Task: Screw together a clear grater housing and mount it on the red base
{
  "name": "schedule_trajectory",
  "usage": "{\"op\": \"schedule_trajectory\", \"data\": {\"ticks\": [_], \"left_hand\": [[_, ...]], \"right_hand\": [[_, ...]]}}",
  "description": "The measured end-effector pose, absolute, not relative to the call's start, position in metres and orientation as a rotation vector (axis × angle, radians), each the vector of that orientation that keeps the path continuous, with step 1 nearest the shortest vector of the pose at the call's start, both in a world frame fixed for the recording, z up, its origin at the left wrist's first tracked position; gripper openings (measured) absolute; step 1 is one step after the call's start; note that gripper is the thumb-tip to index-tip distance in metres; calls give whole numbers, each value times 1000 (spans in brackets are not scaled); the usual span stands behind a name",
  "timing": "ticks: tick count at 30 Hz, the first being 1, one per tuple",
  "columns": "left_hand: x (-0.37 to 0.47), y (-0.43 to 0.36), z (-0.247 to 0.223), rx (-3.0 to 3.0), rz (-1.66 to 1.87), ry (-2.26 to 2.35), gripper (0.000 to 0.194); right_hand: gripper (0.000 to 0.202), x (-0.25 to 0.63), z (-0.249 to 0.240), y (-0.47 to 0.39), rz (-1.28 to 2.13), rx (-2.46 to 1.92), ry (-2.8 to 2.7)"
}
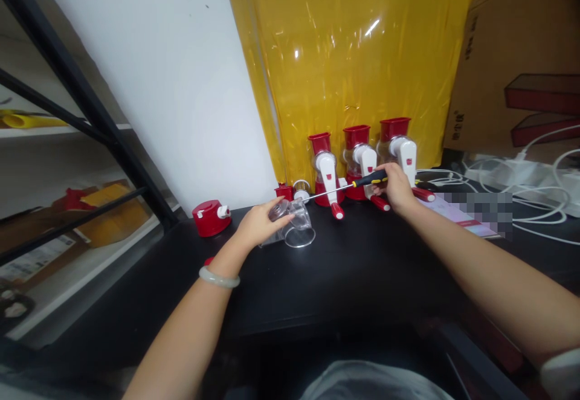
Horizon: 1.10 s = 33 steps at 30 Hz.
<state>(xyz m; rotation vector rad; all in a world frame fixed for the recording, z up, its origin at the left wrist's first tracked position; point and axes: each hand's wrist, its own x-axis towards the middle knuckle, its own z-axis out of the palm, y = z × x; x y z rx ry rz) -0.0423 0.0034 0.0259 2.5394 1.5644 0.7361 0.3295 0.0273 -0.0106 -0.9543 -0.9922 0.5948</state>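
Note:
My left hand (260, 226) is closed around a clear plastic housing (299, 222) with round openings, close above the black table. In my right hand (396, 187) is a screwdriver (369, 178) with a black and yellow handle. Its long metal shaft points left, and the tip reaches the upper edge of the clear housing; whether it touches cannot be made out. Just behind lie a metal grater drum (301, 190) and a red part (284, 191). A red round base (211, 218) with a white knob rests left of my left hand.
Three red and white rotary graters (326, 173) with crank handles stand along the back, before a yellow plastic sheet (353, 55). White cables (539, 188) and a pinkish printed sheet (457, 212) lie to the right. A black-framed shelf (67, 122) stands at left, a cardboard box (512, 55) at right.

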Motion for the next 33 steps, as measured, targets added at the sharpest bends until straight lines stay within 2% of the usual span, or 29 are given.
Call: {"op": "schedule_trajectory", "data": {"ticks": [5,12,26,33], "left_hand": [[-42,2,27,2543,718,1575,73],[-42,2,28,2543,712,1588,72],[-42,1,28,2539,730,1554,73],[-42,2,27,2554,718,1575,73]], "right_hand": [[16,330,-7,26,693,-926,-928],[13,328,-6,24,665,-944,-940],[33,332,-13,30,576,-978,-995],[28,331,-11,31,676,-930,-955]]}}
